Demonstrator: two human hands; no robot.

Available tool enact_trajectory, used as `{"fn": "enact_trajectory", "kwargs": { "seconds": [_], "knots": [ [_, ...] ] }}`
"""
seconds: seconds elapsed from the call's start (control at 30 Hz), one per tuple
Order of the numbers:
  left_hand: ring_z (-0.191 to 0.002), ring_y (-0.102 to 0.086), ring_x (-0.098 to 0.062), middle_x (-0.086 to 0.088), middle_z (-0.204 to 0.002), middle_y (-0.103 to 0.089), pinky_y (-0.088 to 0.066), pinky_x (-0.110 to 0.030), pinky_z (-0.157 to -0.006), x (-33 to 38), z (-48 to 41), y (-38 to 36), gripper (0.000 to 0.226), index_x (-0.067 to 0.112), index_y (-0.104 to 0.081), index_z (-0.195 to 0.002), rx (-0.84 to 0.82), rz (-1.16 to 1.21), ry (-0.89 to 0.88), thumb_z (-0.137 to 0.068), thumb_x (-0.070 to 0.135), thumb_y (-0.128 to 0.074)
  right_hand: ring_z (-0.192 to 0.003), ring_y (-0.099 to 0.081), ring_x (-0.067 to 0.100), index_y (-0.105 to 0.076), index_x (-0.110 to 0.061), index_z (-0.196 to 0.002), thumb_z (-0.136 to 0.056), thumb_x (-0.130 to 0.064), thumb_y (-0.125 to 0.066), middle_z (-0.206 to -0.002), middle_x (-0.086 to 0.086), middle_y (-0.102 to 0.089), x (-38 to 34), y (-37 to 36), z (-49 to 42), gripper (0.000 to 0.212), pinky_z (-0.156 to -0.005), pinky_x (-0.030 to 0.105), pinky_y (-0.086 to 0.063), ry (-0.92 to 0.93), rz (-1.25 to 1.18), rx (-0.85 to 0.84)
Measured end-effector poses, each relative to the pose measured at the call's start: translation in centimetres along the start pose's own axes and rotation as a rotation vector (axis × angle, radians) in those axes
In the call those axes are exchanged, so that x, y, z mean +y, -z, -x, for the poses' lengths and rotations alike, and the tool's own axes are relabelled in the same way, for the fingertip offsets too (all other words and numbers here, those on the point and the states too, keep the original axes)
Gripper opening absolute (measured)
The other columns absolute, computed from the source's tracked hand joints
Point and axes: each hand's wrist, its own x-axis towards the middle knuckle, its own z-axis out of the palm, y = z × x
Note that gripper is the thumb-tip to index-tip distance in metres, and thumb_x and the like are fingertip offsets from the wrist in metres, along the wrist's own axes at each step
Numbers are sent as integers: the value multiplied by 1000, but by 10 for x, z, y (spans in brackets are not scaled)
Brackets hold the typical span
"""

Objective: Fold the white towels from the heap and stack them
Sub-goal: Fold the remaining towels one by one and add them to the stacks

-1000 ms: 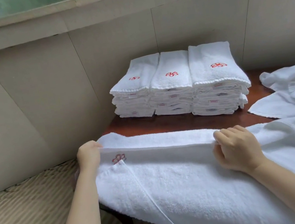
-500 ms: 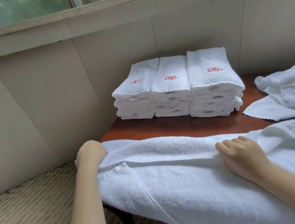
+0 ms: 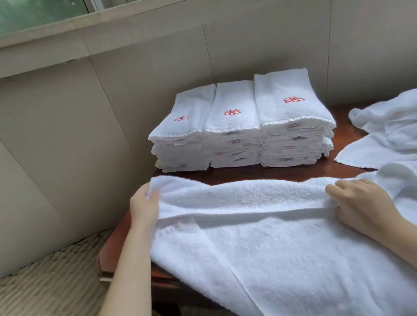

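Observation:
A large white towel lies spread over the near part of the dark wooden table, its near side hanging over the front edge. A folded strip runs along its far edge. My left hand grips the far left corner of that strip. My right hand pinches the folded edge further right. Behind the towel stand three side-by-side stacks of folded white towels with red emblems on top. The heap of unfolded white towels lies at the right.
A beige panelled wall closes the table's back and left, with a window ledge above. A woven wicker seat sits low at the left, beside the table's corner.
Both hands have rolled the towel's far edge away from me, hiding the red emblem under the fold. The left hand moved further back along the corner.

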Motion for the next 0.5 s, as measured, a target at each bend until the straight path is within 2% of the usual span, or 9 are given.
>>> {"fn": "enact_trajectory", "kwargs": {
  "seconds": [0.03, 0.07, 0.13, 0.17, 0.2, 0.23, 0.3, 0.4, 0.5],
  "knots": [
    [-104, -56, -24, -4, -106, -63, -47, -30, -86, 2, -1, -4, 31, 25, -65, -109, 44, 14, -41, -98, 6, -44, -35, -48, 30, -44, -8, -49, -51, -3, -31, -44, 8, -43, 2, -2, -2, 14, -40, 31, -38, -3, 10, -5],
    [-102, -57, -24, -6, -106, -63, -48, -29, -87, 3, -3, -8, 39, 24, -58, -126, 53, 16, -53, -98, 4, -40, -35, -48, 29, -44, -8, -49, -53, -5, -27, -44, 8, -43, 4, -5, -4, 18, -40, 29, -38, -10, 16, 0],
    [-82, -59, -23, -10, -89, -61, -48, -30, -77, 5, -5, -13, 56, 25, -27, -150, -40, -6, -14, -98, 6, -38, -34, -48, 29, -45, -7, -49, -54, -7, -24, -43, 8, -44, 6, -9, -8, 21, -39, 27, -36, -42, 27, 21],
    [-84, -59, -25, -13, -94, -62, -47, -34, -79, 4, -4, -17, 62, 27, -16, -153, -102, -107, 7, -99, 12, -41, -34, -48, 29, -45, -6, -49, -54, -6, -26, -44, 8, -45, 7, -9, -10, 19, -38, 26, -34, -57, 31, 18],
    [-103, -58, -31, -16, -117, -60, -45, -41, -89, 4, -2, -19, 66, 25, -9, -154, -150, -289, 25, -98, 19, -45, -35, -48, 29, -45, -5, -50, -53, -2, -31, -45, 9, -45, 7, -8, -11, 14, -37, 25, -31, -67, 31, 9],
    [-122, -48, -34, -16, -137, -47, -38, -45, -100, 1, 1, -22, 69, 21, -8, -153, -160, -497, 41, -97, 26, -48, -35, -48, 30, -45, -4, -51, -50, 0, -38, -46, 10, -45, 7, -7, -11, 8, -37, 24, -28, -70, 28, 1],
    [-129, -38, -36, -17, -142, -38, -34, -45, -102, -1, 11, -20, 66, 8, -19, -143, -133, -772, 57, -94, 36, -53, -36, -48, 30, -44, -4, -53, -45, 5, -53, -49, 10, -45, 7, -6, -10, 14, -41, 23, -21, -76, 17, -25],
    [-112, -52, -35, -16, -122, -54, -44, -42, -87, 4, 17, -9, 51, 8, -22, -110, -190, -792, 150, -92, 44, -53, -37, -48, 31, -33, -12, -57, -34, 13, -69, -49, 9, -45, 7, -7, -8, 49, -43, 22, -18, -103, -17, -89],
    [-110, -54, -32, -14, -123, -55, -44, -37, -85, 9, 20, 4, 52, 7, -19, -110, -206, -729, 152, -94, 44, -51, -38, -49, 32, -28, -15, -63, -34, 15, -71, -48, 11, -46, 4, -5, -9, 60, -42, 23, -19, -103, -36, -109]
  ]
}}
